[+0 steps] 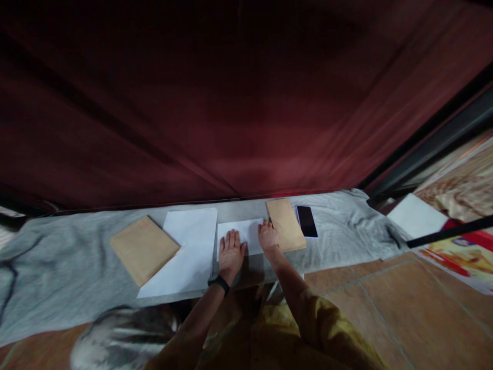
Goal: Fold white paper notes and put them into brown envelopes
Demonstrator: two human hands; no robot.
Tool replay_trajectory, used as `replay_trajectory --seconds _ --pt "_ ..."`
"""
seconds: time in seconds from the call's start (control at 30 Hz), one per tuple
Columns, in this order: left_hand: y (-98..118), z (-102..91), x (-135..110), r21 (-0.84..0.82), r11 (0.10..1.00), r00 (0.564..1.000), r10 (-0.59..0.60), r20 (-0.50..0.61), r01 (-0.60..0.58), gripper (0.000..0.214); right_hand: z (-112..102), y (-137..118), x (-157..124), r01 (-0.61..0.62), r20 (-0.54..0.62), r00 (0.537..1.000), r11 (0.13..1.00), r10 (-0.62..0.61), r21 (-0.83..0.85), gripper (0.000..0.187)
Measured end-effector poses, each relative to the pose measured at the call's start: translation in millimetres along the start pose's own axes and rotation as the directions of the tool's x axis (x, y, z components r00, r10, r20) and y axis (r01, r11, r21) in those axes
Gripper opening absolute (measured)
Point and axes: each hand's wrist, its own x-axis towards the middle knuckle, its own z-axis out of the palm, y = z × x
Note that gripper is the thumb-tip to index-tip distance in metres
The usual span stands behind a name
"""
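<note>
Item: small white folded paper sheet, lying flat on the grey cloth-covered surface, directly ahead of me, between the large white paper sheet and the narrow tan paper envelope.

Hands: I am pressing my left hand palm-down on the sheet's near left part, fingers straight and lying close together. I am resting my right hand on its right edge, just beside the narrow envelope; fingers are curled, and I cannot tell whether they are pinching anything.

Progress, as I judge it: the sheet is looking already folded down to a short rectangle, and I am flattening it; it is not yet inside an envelope.

Condition: clean, uncrumpled, creases too faint to make out.

Also present: a wide tan paper envelope overlapping the large sheet's left edge; a black rectangular phone just right of the narrow envelope.
</note>
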Motion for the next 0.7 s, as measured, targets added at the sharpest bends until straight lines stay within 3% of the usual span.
replay_trajectory --seconds 0.37,0.47,0.57,0.7 --pt "-1 13.5 -1 0.005 1.000 0.999 -0.010 -0.041 0.011 0.056 -5 -1 -15 0.029 -0.084 0.996 0.999 -0.027 0.023 0.043" --pt "-3 18.3 -1 0.002 1.000 0.999 -0.013 -0.038 0.013 0.056 0 -8 -31 0.215 -0.177 0.964 0.973 -0.198 0.082 0.048" --pt "-6 20.3 -1 0.000 1.000 1.000 -0.005 0.000 0.005 0.055 15 -19 -42 0.428 -0.217 0.894 0.890 -0.391 0.159 0.046" --pt "-8 20.5 -2 0.007 1.000 1.000 0.001 0.009 -0.001 0.058 35 -21 -46 0.435 -0.204 0.893 0.886 -0.401 0.163 0.044"
